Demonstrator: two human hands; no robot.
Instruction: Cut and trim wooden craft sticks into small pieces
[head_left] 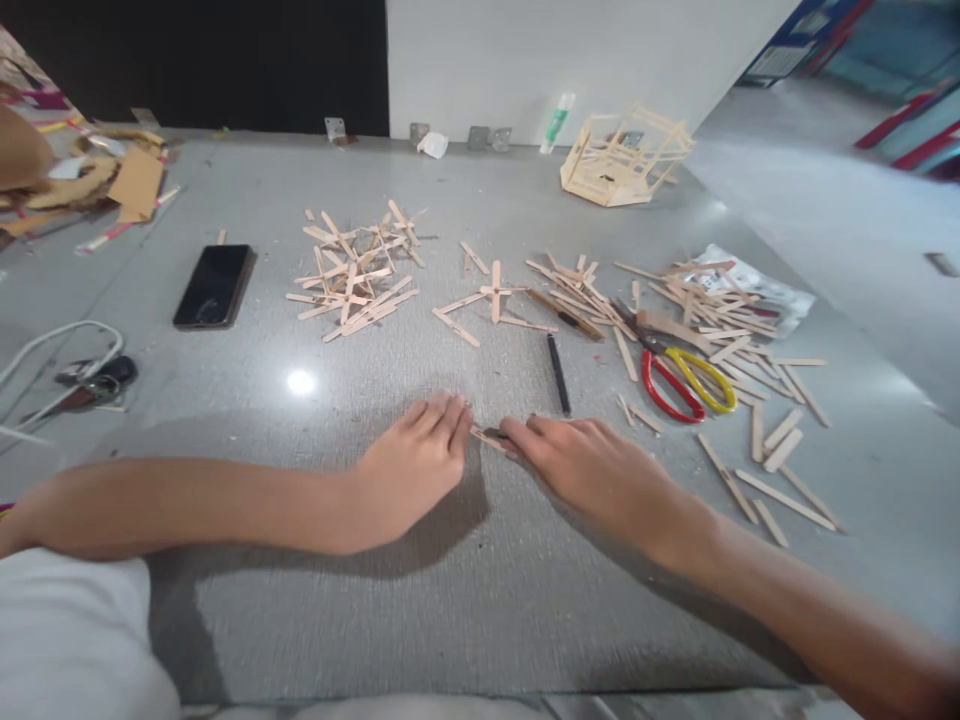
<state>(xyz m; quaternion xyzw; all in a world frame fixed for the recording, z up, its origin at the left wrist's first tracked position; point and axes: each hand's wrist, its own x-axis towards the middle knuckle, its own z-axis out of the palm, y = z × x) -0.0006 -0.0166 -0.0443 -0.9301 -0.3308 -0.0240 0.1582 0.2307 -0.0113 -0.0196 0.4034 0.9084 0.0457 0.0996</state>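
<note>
My left hand rests low over the grey table, its fingers closed on one end of a popsicle stick. Opposite it, my right hand is closed around a slim dark tool, whose tip lies against the stick. My fingers hide most of this tool, and its kind cannot be made out. Just beyond my right hand lies a black pen. Farther off are scissors with one red and one yellow handle loop.
Joined stick pieces lie in a heap at centre left, and loose sticks spread across the right. A stick-built frame stands at the back. A phone, keys and a white cable lie on the left.
</note>
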